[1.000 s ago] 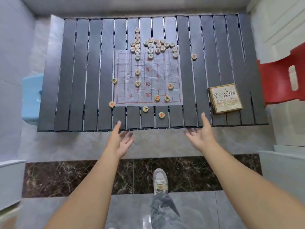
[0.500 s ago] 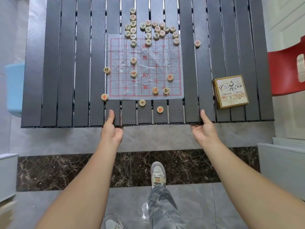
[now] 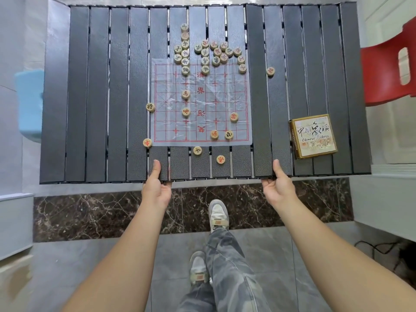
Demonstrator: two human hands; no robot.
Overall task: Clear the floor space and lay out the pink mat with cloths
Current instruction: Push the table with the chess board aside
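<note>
both hands clamp the near edge of the table (image 3: 96,109), thumbs on top and fingers hidden underneath: left hand (image 3: 156,190) mid-edge, right hand (image 3: 279,190) further right. the table stands just ahead on the floor. it looks rigid and probably light, but the loose chess pieces (image 3: 202,52) and box (image 3: 314,136) would likely slide if it tips.

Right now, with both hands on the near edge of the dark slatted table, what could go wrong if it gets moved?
The left hand and right hand grip the dark grey slatted table only at its near edge; a tilt could roll the loose round wooden chess pieces off.
The thin translucent board sheet is weighted by only a few pieces and could slide.
The square cardboard chess box sits near the table's right corner and could drop.
</note>
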